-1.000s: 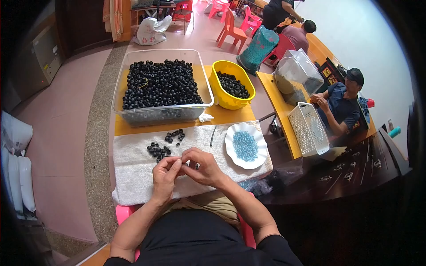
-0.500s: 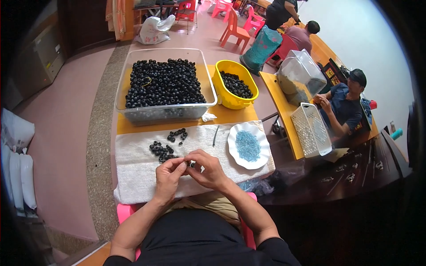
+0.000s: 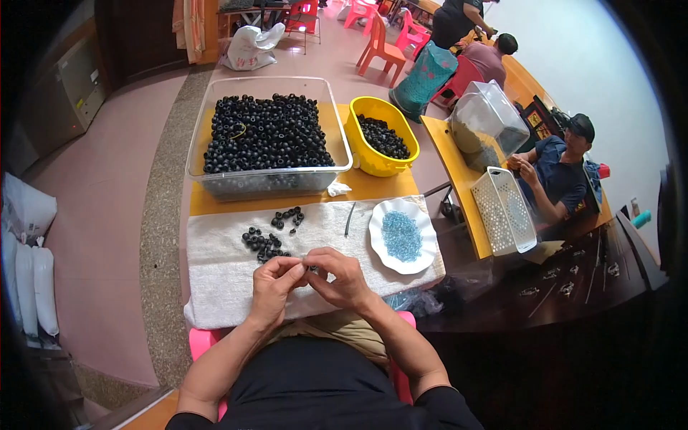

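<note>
My left hand (image 3: 274,288) and my right hand (image 3: 340,281) meet over the near edge of a white towel (image 3: 215,265), their fingertips pinched together. A small black ring-shaped part (image 3: 313,269) shows by the right fingers; whatever the left fingertips pinch is hidden. Just beyond the left hand lies a loose pile of similar black parts (image 3: 264,245), with a smaller group (image 3: 288,215) farther back. To the right, a white scalloped plate (image 3: 375,244) holds many tiny clear-blue pieces (image 3: 401,236). A thin dark rod (image 3: 349,219) lies on the towel left of the plate.
Behind the towel stand a large clear bin (image 3: 269,183) full of black parts and a yellow tub (image 3: 376,163) with more. A crumpled white tissue (image 3: 338,188) lies between them. At right, a co-worker (image 3: 559,172) sits by a white perforated basket (image 3: 504,211); others are farther back.
My hands stay together in nearly the same place, with a slight shift of the fingers around the small part. The piles and containers have not visibly changed.
</note>
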{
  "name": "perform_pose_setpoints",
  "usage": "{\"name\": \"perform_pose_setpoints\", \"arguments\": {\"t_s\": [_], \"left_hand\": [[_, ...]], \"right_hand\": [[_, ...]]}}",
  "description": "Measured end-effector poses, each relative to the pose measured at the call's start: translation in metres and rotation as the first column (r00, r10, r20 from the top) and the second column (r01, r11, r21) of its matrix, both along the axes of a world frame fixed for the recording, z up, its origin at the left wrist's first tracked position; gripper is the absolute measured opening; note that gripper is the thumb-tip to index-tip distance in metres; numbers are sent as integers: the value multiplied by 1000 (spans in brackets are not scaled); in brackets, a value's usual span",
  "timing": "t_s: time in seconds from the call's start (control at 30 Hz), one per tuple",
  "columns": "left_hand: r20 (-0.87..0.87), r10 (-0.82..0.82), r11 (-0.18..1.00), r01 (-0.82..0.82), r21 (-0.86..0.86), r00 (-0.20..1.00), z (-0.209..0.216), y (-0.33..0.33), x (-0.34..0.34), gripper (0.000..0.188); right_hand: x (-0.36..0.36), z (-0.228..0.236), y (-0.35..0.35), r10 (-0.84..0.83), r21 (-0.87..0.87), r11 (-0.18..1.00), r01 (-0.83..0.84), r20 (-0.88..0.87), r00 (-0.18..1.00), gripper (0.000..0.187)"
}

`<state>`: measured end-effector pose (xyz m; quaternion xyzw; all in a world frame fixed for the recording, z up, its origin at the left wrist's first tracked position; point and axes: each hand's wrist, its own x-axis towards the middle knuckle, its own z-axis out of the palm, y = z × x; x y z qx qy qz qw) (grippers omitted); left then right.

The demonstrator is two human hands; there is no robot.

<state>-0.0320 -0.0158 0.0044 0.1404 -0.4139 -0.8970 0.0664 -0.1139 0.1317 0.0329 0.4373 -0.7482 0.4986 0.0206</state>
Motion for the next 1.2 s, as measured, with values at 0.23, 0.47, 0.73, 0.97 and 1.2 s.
{"name": "perform_pose_setpoints", "arguments": {"t_s": [0.23, 0.47, 0.73, 0.97, 1.2], "left_hand": [[6, 6, 1000, -6, 8, 1000, 2, 1, 1, 11], [4, 10, 1000, -10, 23, 1000, 1, 4, 1, 12], [19, -17, 998, 16, 58, 1000, 5, 4, 2, 12], [-20, -114, 992, 115, 45, 993, 0, 0, 1, 13], [-5, -172, 985, 172, 0, 985, 1, -4, 1, 20]], "right_hand": [[2, -1, 0, -7, -11, 1000, 7, -10, 1000, 26], [4, -2, 2, -24, -30, 999, 24, -1, 1000, 24], [4, -2, 6, 43, -66, 997, -37, 104, 994, 24], [0, -4, 11, 88, -65, 995, -76, 213, 973, 24], [5, 3, 7, 122, -107, 989, -102, 199, 972, 30]]}}
